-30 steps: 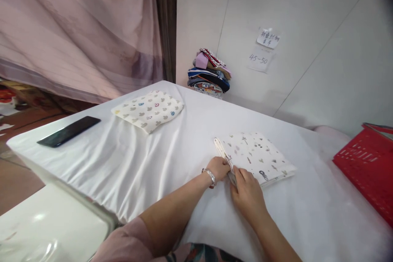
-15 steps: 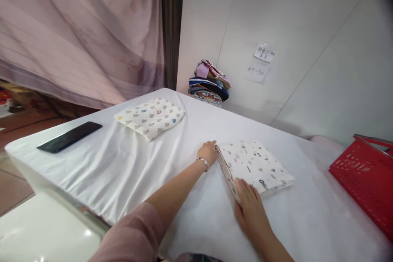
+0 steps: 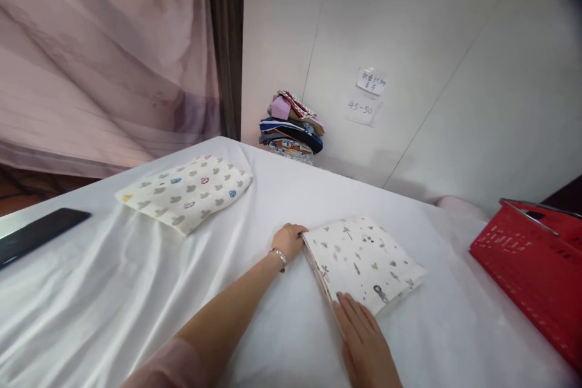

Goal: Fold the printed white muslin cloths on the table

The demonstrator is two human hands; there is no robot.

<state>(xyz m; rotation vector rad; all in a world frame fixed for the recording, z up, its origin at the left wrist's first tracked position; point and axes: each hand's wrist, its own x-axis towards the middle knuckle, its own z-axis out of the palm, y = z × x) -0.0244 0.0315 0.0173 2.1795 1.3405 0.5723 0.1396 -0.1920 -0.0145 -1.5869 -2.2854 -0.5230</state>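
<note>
A folded white cloth (image 3: 364,260) with small plant-like prints lies on the white-covered table in front of me. At its far left corner, my left hand (image 3: 288,242), with a bracelet at the wrist, is closed on the layered edge. My right hand (image 3: 364,336) holds the near corner, its fingers straight and close together on top; the thumb is mostly hidden. Farther left lies a second folded cloth (image 3: 191,191), white with grey, blue, red and yellow mushroom-like prints. Neither hand touches that one.
A black phone-like slab (image 3: 40,233) lies on the table (image 3: 268,179) at the left. A red plastic basket (image 3: 522,273) stands at the right. Against the wall behind is a stack of folded fabrics (image 3: 293,127), beside handwritten paper signs (image 3: 366,100). A pink curtain (image 3: 104,54) hangs at left.
The view has shifted, so most things sit farther left. The near left edge of the printed cloth lies flatter under my right hand. Both hands stay at the same corners.
</note>
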